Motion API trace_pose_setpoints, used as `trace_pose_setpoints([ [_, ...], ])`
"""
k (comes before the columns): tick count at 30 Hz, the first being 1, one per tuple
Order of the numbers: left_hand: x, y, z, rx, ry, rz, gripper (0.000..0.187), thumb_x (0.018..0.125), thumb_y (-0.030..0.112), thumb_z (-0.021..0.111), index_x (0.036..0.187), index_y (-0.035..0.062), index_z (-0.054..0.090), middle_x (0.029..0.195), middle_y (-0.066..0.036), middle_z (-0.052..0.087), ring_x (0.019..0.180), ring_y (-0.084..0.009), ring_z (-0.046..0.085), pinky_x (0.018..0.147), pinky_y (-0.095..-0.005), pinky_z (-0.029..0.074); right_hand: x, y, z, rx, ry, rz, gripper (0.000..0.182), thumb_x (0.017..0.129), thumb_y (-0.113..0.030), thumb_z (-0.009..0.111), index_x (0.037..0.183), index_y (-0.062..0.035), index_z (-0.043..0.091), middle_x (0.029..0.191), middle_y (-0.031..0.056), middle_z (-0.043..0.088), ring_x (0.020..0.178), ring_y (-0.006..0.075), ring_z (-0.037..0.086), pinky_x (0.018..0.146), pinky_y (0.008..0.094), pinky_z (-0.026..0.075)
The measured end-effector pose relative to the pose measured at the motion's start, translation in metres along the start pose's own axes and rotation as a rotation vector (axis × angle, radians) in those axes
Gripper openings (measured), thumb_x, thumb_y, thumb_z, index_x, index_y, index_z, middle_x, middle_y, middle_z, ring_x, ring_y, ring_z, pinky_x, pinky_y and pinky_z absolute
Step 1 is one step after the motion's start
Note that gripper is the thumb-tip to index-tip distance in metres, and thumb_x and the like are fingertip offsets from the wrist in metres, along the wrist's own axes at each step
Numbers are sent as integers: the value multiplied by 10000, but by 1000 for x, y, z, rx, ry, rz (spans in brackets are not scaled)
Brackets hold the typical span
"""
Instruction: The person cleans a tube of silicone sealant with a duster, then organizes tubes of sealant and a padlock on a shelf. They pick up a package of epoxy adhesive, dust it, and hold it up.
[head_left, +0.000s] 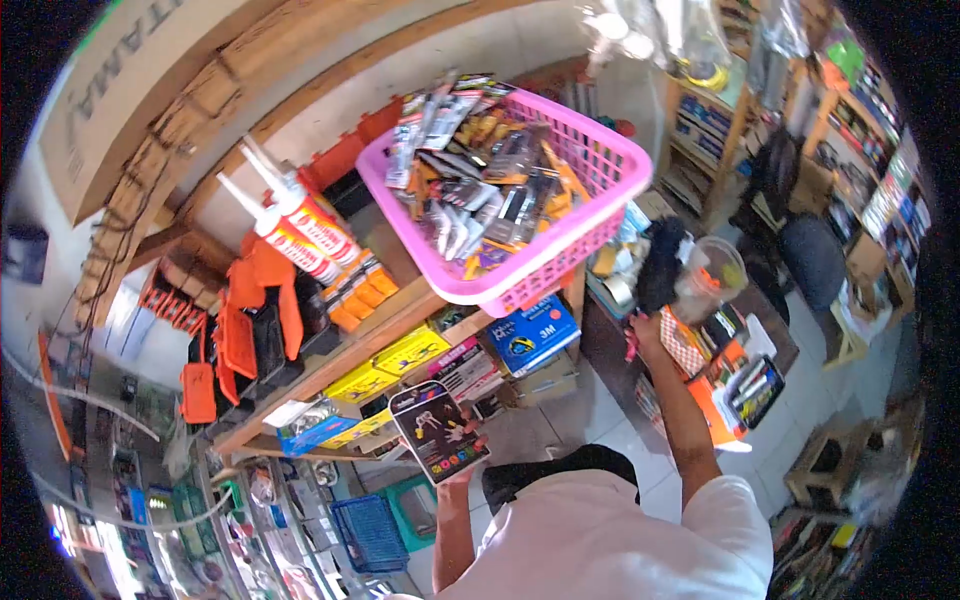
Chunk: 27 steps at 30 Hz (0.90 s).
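My left hand [468, 462] grips a flat black package [438, 432] with rounded corners, a picture of tools on its front and a row of coloured dots below. My right arm stretches out over the brown counter, and my right hand [646, 328] is beside a small pinkish-red thing [632, 342]. Its fingers are too small and blurred to show whether they hold that thing. A black bundle [662, 262] and a clear plastic tub [712, 272] are close to this hand. Ahead, a pink basket [622, 172] is heaped with packaged hardware.
Sealant tubes [312, 238] and orange-black cases [240, 335] stand on the wooden shelf [330, 368] at left. Below are yellow boxes [400, 360] and a blue 3M box [535, 335]. Blue baskets [368, 535] sit low down. An orange box [715, 405] lies at right.
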<state>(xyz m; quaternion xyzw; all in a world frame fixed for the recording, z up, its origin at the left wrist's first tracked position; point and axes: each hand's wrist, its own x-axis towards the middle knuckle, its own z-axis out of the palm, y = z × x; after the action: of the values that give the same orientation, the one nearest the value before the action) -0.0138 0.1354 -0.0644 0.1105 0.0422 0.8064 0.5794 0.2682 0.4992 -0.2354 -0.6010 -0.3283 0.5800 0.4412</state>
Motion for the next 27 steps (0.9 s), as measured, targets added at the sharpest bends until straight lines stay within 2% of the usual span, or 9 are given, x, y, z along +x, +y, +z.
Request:
trace_pose_setpoints([
  [3, -5, 5, -2, -30, 69, -15, 693, 816, 637, 527, 1272, 117, 487, 1097, -154, 522, 906, -231, 482, 714, -420, 441, 37, 46, -35, 307, -137, 251, 446, 822, -74, 647, 1138, -198, 358, 820, 58, 579, 457, 200, 517, 391, 335, 434],
  [6, -10, 12, -2, -12, 166, -3, 592, 865, 550, 505, 1266, 114, 496, 1091, -157, 546, 899, -235, 508, 720, -417, 441, 93, 112, -59, 535, -313, 43, 415, 812, -88, 664, 1074, -208, 365, 828, 47, 568, 537, 209, 548, 434, 337, 443],
  [9, -7, 16, 10, 50, 175, 41, 503, 897, 466, 477, 1232, 94, 520, 1081, -163, 575, 897, -243, 536, 700, -420, 455, 104, 130, -90, 1023, -318, 241, 415, 805, -77, 668, 1069, -215, 378, 866, 49, 567, 681, 216, 580, 521, 338, 475],
  [11, -3, 17, 15, 96, 207, 64, 483, 910, 449, 453, 1201, 74, 535, 1076, -171, 585, 894, -251, 545, 681, -424, 469, 150, 177, -72, 552, -120, -49, 521, 808, -56, 651, 1221, -165, 351, 946, 57, 561, 781, 224, 568, 617, 323, 490],
  [12, 1, 17, 25, 72, 213, 58, 482, 913, 450, 446, 1195, 70, 536, 1074, -172, 585, 894, -255, 546, 684, -429, 470, 141, 152, -60, 549, -136, -56, 521, 808, -56, 651, 1221, -165, 351, 946, 57, 561, 781, 224, 568, 617, 323, 490],
  [17, 12, 18, 55, 106, 169, 112, 470, 926, 446, 423, 1171, 62, 540, 1061, -171, 586, 890, -266, 547, 690, -444, 474, 23, 74, -27, -512, 496, -170, 771, 815, -124, 654, 1362, 62, 143, 1103, 151, 537, 844, 259, 568, 764, 357, 502],
  [24, 9, 23, 74, 183, 191, 139, 450, 957, 442, 393, 1174, 70, 524, 1041, -138, 589, 905, -259, 550, 700, -443, 486, -93, -20, -11, -835, 592, 143, 873, 751, -331, 751, 1357, 31, 236, 1072, 207, 536, 987, 264, 550, 871, 391, 444],
  [26, 7, 25, 67, 288, 305, 192, 427, 967, 437, 389, 1177, 91, 524, 1027, -98, 592, 909, -226, 551, 717, -448, 491, -116, -13, -15, -602, 499, -317, 591, 790, -204, 724, 1235, 11, 400, 1049, 189, 575, 975, 292, 598, 862, 397, 468],
  [27, 6, 25, 68, 283, 304, 204, 427, 967, 437, 389, 1177, 91, 524, 1027, -98, 592, 909, -226, 551, 717, -448, 491, -142, -32, -7, -605, 491, -327, 591, 790, -204, 724, 1235, 11, 400, 1049, 189, 575, 975, 292, 598, 862, 397, 468],
])
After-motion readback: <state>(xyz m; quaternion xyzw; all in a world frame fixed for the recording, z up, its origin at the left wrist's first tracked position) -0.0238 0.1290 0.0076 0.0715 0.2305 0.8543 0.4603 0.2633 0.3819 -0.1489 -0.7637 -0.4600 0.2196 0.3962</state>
